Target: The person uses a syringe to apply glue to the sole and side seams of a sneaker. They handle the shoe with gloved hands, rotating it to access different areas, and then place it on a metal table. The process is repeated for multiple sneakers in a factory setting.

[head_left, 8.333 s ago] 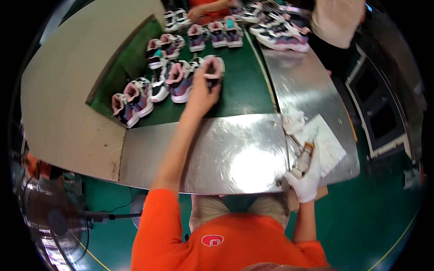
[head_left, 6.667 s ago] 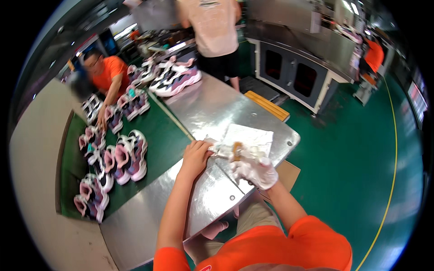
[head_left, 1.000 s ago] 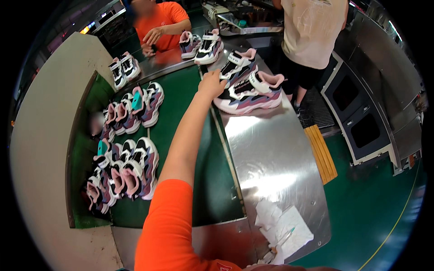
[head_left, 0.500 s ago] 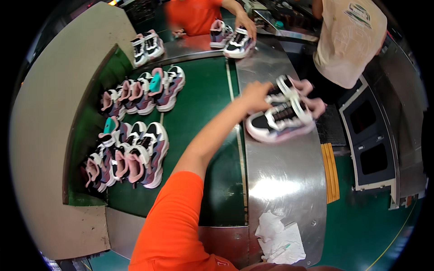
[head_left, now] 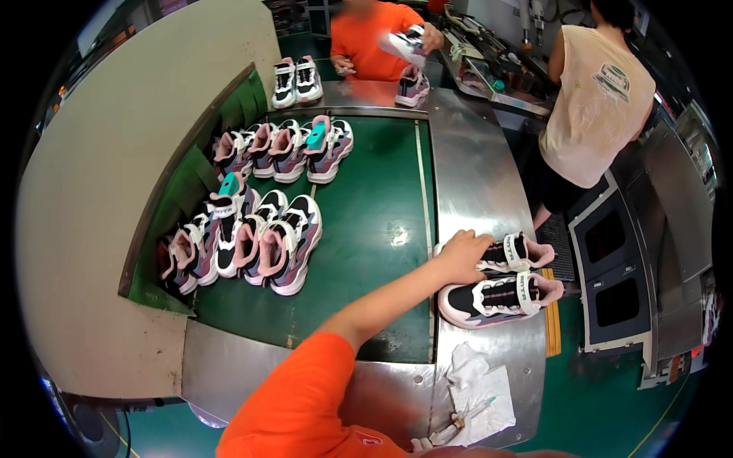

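My left hand [head_left: 463, 258] reaches across to the metal ledge, its fingers closed around the front part of the farther of two sneakers. This far sneaker [head_left: 513, 253] and the near sneaker [head_left: 489, 299] lie side by side, toes to the left and pink-lined heels at the ledge's outer side. Both are black and white with pale straps. At the bottom edge, part of what looks like my right hand [head_left: 440, 437] shows beside a white tissue [head_left: 489, 404]; its fingers are too small and cut off to read. A slim teal-tipped tool [head_left: 479, 407] rests on the tissue.
Two rows of similar sneakers [head_left: 294, 244] stand on the green belt [head_left: 374, 252] at left, two with teal inserts. Another pair [head_left: 296, 81] sits at the far end. Across the belt, a person in orange [head_left: 374, 42] lifts one sneaker [head_left: 406, 44]; another person [head_left: 592, 99] stands at right.
My left hand has brought the two sneakers nearer along the metal ledge, turning their heels outward. The person opposite has raised one sneaker. My view has shifted.
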`<state>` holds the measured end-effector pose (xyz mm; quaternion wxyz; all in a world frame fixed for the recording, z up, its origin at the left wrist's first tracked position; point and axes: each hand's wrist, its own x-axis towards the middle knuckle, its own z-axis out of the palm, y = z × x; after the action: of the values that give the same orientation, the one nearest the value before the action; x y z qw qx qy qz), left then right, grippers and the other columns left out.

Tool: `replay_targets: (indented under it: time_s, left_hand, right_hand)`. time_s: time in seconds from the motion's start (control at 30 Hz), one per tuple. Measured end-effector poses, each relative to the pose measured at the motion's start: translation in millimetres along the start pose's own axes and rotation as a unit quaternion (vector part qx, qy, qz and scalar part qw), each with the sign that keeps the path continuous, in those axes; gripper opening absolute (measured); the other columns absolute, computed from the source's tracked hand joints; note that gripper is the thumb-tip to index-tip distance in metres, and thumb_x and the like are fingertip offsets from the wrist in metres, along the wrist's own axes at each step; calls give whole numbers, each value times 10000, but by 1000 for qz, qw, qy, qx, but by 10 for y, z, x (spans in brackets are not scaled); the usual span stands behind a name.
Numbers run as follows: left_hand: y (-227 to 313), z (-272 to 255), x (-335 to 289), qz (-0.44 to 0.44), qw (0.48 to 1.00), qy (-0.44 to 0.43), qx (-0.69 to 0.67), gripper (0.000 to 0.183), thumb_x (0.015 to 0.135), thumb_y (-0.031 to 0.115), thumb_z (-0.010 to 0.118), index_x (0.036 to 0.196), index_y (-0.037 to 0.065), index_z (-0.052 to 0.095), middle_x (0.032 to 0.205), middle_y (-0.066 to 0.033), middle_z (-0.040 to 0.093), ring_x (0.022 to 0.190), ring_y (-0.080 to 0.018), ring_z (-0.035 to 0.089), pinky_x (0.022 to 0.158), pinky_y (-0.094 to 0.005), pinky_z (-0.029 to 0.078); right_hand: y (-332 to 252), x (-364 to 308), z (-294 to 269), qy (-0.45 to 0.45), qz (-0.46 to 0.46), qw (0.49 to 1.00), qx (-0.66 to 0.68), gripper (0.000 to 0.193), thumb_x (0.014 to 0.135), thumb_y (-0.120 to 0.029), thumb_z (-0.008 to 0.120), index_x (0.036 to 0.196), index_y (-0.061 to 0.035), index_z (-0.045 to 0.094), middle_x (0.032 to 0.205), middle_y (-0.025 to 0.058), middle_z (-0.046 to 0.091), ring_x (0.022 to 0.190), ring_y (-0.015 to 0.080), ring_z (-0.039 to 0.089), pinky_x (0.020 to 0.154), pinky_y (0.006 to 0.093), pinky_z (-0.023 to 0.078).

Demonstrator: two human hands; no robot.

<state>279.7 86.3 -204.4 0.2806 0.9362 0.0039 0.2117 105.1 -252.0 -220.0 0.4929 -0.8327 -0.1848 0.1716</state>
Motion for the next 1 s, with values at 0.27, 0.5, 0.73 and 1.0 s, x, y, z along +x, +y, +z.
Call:
replay_targets:
  time_s: [0.27,0.5,0.73,1.0]
  left_hand:
    - [228,133,-461,-24,996,62,58,743,700,344,814,1307,35,518,1177,-159,624,1056,-374,575,947,-476,432]
    - [427,-425,-911,-58,975,165,133,802,647,448,867,1264,43,553,1190,-179,625,1122,-404,576,963,-534,426]
    - [1299,-1259,-2502,-216,919,160,-288,782,765,379,864,1286,-102,536,1157,-170,676,1016,-209,668,899,-319,533]
    - [1729,-1146,-3573,-181,952,177,-170,840,778,398,842,1360,-93,488,1241,-215,611,1118,-285,597,973,-393,473]
  right_hand:
    - [189,-438,44,37,-81,996,-4,977,544,-246,920,1359,9,445,1118,178,561,1049,328,577,958,462,488]
    - [211,-641,-3,55,-119,984,-119,1080,567,-295,914,1461,14,392,1265,224,592,1180,387,580,1024,454,463]
    - [299,-606,70,100,-159,981,-46,1084,570,-281,914,1474,16,396,1347,223,574,1224,365,574,1041,428,465]
    - [276,-600,61,77,-158,984,12,916,614,-199,891,1392,26,465,1292,209,589,1175,321,586,1013,393,463]
